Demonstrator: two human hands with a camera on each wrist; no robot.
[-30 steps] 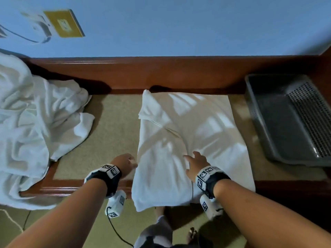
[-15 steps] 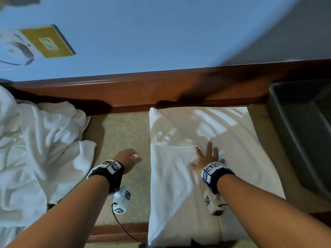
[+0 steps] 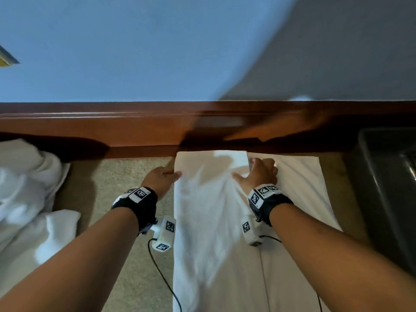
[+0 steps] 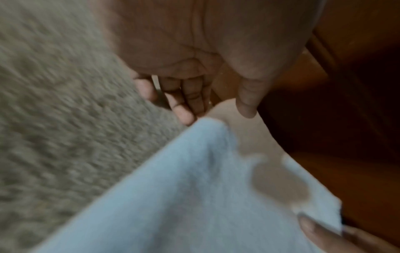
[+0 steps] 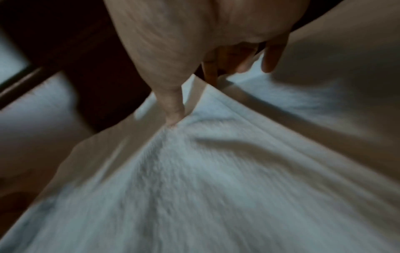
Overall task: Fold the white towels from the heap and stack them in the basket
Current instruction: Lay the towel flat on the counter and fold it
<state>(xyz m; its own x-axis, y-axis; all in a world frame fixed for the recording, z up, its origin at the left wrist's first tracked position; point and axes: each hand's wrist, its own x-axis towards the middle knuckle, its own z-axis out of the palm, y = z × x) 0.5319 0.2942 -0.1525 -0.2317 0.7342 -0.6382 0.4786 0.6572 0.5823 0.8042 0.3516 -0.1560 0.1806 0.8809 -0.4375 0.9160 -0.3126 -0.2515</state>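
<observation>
Both hands are pinching the far end of the white terry towel spread on the beige-topped desk point(image 3: 126, 176): the left hand point(image 3: 160, 179) has its left corner, the right hand point(image 3: 258, 175) a folded edge mid-width. So it's only partly folded. The dark grey plastic basket point(image 3: 382, 188) sits to the right, contents hidden, and the rumpled heap of white towels point(image 3: 29, 194) waits on the left.

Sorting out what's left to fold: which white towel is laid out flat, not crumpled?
The towel under both hands in the middle, spread flat on the mat; the heap at the left lies bunched and rumpled.
</observation>
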